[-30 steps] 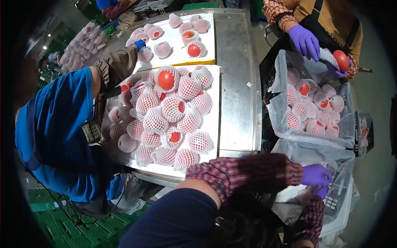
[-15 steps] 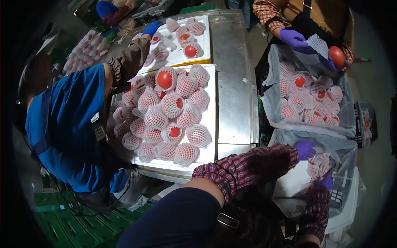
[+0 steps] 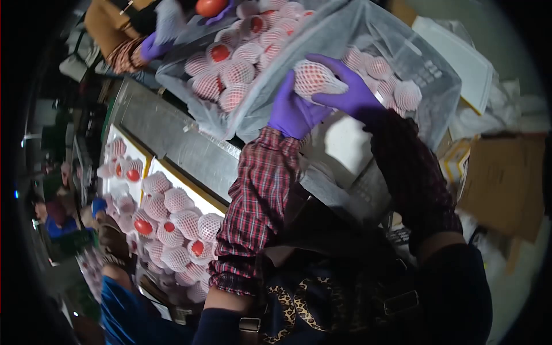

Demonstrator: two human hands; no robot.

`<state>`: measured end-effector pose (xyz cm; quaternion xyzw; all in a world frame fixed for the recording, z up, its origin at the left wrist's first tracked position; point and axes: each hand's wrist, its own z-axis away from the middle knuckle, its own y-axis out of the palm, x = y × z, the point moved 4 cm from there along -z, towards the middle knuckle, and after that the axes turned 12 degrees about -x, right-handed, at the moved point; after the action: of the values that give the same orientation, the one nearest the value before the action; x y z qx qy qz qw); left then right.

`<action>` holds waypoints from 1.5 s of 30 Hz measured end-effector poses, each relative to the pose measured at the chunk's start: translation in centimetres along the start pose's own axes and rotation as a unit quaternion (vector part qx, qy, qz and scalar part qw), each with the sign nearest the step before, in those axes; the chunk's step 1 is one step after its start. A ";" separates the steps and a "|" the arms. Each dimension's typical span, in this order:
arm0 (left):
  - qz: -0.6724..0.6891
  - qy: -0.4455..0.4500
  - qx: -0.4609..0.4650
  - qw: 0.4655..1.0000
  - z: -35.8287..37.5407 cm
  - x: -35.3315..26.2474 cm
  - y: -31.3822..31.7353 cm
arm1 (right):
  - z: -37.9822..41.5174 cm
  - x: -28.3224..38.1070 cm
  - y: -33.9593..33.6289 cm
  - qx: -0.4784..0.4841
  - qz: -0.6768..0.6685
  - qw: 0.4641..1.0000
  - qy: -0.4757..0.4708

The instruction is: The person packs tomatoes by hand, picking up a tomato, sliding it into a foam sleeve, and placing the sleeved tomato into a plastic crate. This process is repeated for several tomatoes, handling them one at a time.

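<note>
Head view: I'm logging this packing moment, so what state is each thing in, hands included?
Left hand: purple-gloved, cupping the netted fruit from below.
Right hand: purple-gloved, fingers over the same fruit.
Netted fruit: in foam net, held over the bag.
Near plastic bag: open, partly filled with netted fruit.
Far plastic bag: open, well filled.
White tray: piled with netted fruit.
Co-worker's hand: gloved, beside a bare red fruit.

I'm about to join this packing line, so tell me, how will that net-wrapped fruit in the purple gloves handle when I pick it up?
The wrapped fruit looks round, so it would likely roll if set down loose. Its foam net seems soft and springy, probably giving a cushioned, non-slip hold. Both hands, left hand and right hand, cup it, which suggests it bruises easily, so keep the grip gentle.
</note>
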<state>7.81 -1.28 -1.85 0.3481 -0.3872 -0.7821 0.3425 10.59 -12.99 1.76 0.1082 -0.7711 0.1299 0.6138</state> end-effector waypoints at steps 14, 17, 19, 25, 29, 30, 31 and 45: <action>-0.234 0.297 -0.113 0.919 -0.3 -0.9 -0.3 | -0.8 -3.4 -2.8 -0.217 0.115 0.968 0.047; -0.220 0.203 -0.071 0.951 -0.7 -0.7 -0.4 | -0.9 -4.9 -3.2 -0.190 -0.091 0.970 0.124; -0.121 0.122 -0.027 0.985 -0.7 -0.3 -0.3 | -0.7 -4.4 -3.0 -0.199 -0.276 0.908 0.243; -0.092 0.077 -0.003 0.993 -0.1 0.3 0.2 | -1.4 -4.2 -4.0 -0.212 -0.193 0.945 0.157; -0.136 0.119 -0.015 0.983 -0.4 0.0 -0.1 | -1.5 -4.4 -4.3 -0.259 -0.080 0.956 0.116; -0.145 0.134 -0.021 0.980 -0.4 -0.1 -0.1 | -1.5 -4.7 -4.2 -0.265 -0.074 0.955 0.108; -0.134 0.141 -0.025 0.981 -0.4 -0.1 -0.1 | -1.5 -4.7 -4.2 -0.271 -0.069 0.955 0.101; -0.177 0.182 -0.082 0.964 -0.2 -0.3 0.3 | -1.7 -3.7 -2.7 -0.160 -0.013 0.985 0.058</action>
<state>8.23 -1.23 -1.56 0.5184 -0.1851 -0.7828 0.2901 13.88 -14.88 -1.28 0.0110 -0.7434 0.0029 0.6687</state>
